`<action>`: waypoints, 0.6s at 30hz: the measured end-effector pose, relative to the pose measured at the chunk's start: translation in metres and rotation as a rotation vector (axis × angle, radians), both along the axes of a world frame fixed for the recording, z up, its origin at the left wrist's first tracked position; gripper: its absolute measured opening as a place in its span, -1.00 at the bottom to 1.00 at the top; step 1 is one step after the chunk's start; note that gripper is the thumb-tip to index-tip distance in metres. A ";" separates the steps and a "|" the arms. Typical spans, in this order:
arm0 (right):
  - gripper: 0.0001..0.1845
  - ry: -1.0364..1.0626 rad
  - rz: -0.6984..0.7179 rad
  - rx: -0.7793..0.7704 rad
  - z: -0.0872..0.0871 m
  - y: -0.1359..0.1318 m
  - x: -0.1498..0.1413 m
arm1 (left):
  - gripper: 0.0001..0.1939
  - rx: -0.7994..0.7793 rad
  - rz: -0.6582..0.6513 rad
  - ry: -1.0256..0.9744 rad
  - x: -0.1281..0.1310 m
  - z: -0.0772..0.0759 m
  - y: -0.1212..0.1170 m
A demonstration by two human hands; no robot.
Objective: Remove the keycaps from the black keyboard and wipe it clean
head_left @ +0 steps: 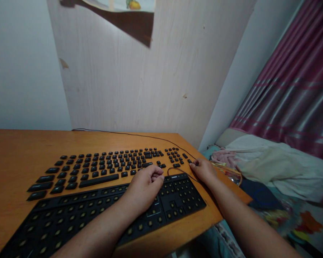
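Note:
A black keyboard (165, 195) with its keycaps off lies slanted along the table's front, its yellowish key posts showing. My left hand (145, 184) is over the keyboard's upper middle, fingers curled in towards the thumb; whatever they may hold is hidden. Beyond the keyboard, loose black keycaps (99, 167) are laid out in rows, including a long spacebar (99, 180). Right of the number-pad keycaps (173, 156), my right hand (203, 170) rests at the table's right side. Its fingertips are closed at a small black keycap (189, 161), partly hidden by the fingers.
The keyboard's thin black cable (129, 134) runs across the wooden table (13, 150) to the wall. Off the table's right edge lie a plastic bag (233, 175) and bedding (282, 157). A maroon curtain (290, 89) hangs behind them.

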State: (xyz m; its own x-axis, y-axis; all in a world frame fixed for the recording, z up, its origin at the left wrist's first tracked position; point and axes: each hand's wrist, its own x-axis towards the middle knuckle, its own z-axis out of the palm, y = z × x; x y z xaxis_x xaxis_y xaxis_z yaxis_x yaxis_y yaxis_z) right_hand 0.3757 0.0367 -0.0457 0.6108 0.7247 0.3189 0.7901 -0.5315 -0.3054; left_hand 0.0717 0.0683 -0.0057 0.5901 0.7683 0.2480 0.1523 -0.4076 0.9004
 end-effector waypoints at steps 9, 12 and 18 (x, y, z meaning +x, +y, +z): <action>-0.57 0.004 0.024 0.281 -0.002 -0.007 0.004 | -0.81 -0.009 0.015 -0.034 0.000 0.003 0.000; -0.54 -0.007 0.044 0.442 0.001 -0.012 0.004 | -0.81 -0.015 0.031 -0.061 0.000 0.005 0.000; -0.56 0.027 0.135 0.656 0.017 -0.028 -0.006 | -0.81 0.016 0.088 -0.131 -0.001 0.007 0.003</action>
State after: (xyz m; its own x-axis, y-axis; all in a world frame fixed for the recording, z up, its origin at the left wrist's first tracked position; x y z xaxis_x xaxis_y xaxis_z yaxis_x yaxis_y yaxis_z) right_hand 0.3698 0.0088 -0.0286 0.5423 0.4563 0.7055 0.8242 -0.1258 -0.5521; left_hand 0.0705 0.0716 0.0015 0.4827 0.8108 0.3310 0.0696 -0.4123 0.9084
